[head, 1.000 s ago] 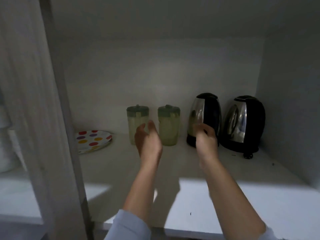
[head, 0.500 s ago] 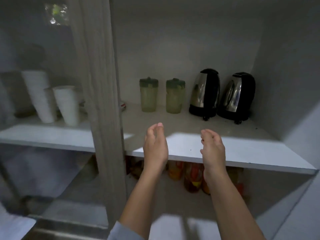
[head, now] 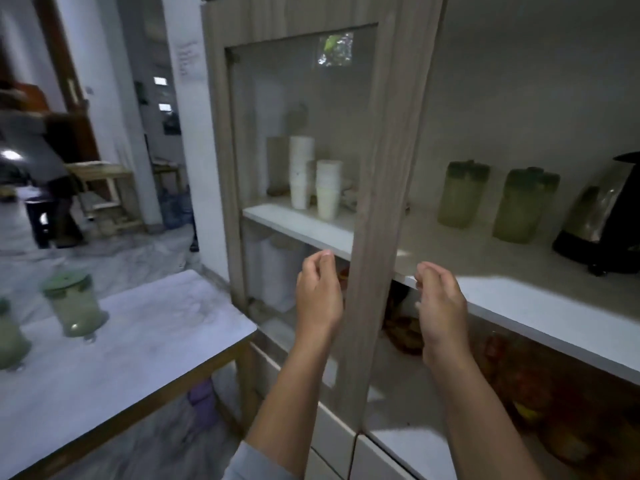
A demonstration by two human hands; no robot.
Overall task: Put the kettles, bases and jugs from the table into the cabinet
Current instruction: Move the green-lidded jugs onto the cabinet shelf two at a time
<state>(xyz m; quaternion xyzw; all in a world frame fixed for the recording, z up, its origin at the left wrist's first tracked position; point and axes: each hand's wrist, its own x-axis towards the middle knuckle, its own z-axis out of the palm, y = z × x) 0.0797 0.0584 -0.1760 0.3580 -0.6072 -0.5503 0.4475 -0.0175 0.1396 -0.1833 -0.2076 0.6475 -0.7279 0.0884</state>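
Two green-lidded jugs (head: 462,194) (head: 523,206) stand side by side on the cabinet shelf (head: 519,306). A black and steel kettle (head: 606,220) stands to their right at the frame edge. On the white table (head: 138,341) at the left stands another green-lidded jug (head: 72,303), and a second one (head: 8,336) is cut off by the left edge. My left hand (head: 318,296) and my right hand (head: 440,306) hang in front of the cabinet, fingers loosely curled, holding nothing.
A glass cabinet door (head: 304,168) with a wooden frame stands between my hands. Stacked white cups (head: 317,183) sit behind the glass. Coloured items fill the lower shelf (head: 519,393). A person (head: 52,174) stands far left near a wooden bench.
Both hands have pulled back out of the cabinet, empty. The view has swung left, bringing the table with its jugs into sight and pushing the kettles to the right edge.
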